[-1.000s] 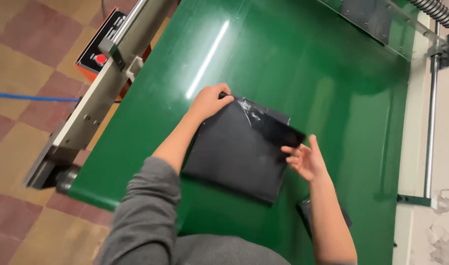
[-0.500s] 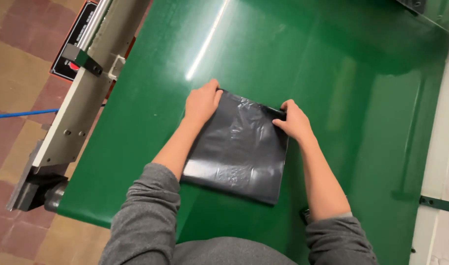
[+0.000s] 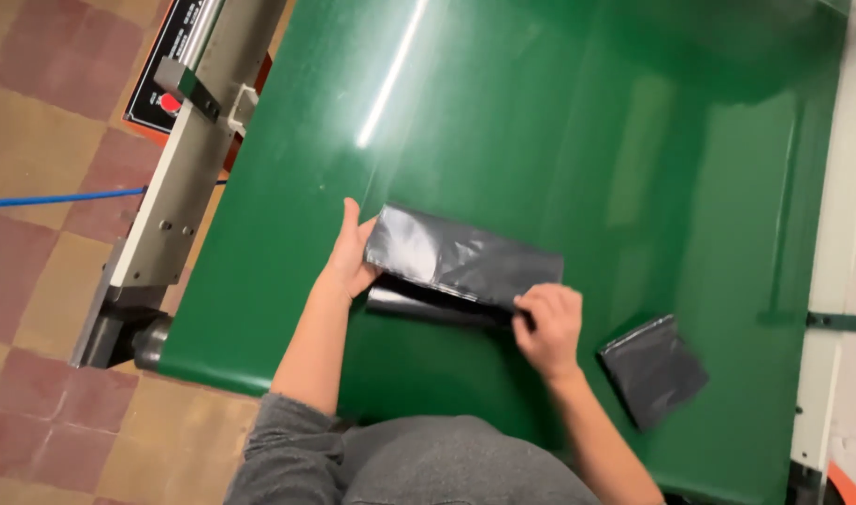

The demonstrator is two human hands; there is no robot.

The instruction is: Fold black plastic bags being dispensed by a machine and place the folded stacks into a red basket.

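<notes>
A black plastic bag [image 3: 460,265] lies folded into a long narrow strip on the green belt [image 3: 559,140]. My left hand [image 3: 351,252] grips the strip's left end, fingers wrapped over its edge. My right hand [image 3: 547,323] pinches the near right corner of the strip. A second black bag [image 3: 654,369], folded into a small square, lies flat on the belt to the right of my right wrist.
A grey metal frame [image 3: 180,178] with a black control panel and red button [image 3: 169,101] runs along the belt's left side. A blue cable [image 3: 54,198] crosses the tiled floor. A pale machine edge [image 3: 848,281] borders the belt on the right.
The bag was a flat square under both hands; now it is folded over into a narrow strip. My hands moved toward me, and the small folded bag came into view at right.
</notes>
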